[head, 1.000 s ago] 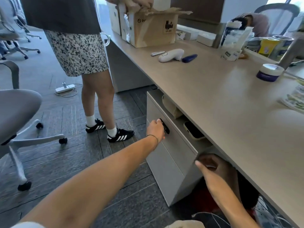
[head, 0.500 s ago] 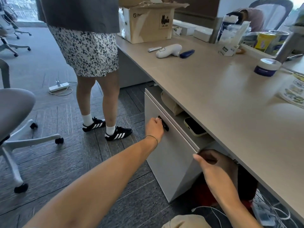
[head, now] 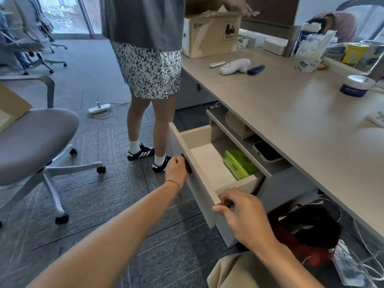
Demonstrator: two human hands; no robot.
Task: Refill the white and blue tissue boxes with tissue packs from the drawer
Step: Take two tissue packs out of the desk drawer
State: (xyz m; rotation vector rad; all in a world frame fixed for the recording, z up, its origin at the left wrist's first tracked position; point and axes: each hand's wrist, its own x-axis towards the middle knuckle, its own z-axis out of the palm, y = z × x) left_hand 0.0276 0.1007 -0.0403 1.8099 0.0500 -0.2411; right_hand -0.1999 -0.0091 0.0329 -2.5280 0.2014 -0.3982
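Observation:
The pale drawer [head: 199, 179] under the desk is pulled out. My left hand [head: 176, 172] grips its black handle [head: 186, 164] on the front panel. My right hand [head: 239, 213] rests with its fingers on the drawer's near corner and side wall. A green tissue pack [head: 239, 164] lies at the back of the drawer, partly hidden under the shelf above. A white tissue box [head: 276, 46] sits far back on the desk. No blue tissue box is identifiable.
A person in a patterned skirt [head: 149, 73] stands just left of the drawer, at a cardboard box [head: 209, 34]. A phone [head: 267, 151] lies on the shelf above. A grey chair [head: 35, 140] is at left; bags and a power strip [head: 349, 265] lie under the desk [head: 291, 113].
The drawer was shut and now stands pulled out, showing the green tissue pack. My left hand came back with the handle; my right hand moved onto the drawer's near corner.

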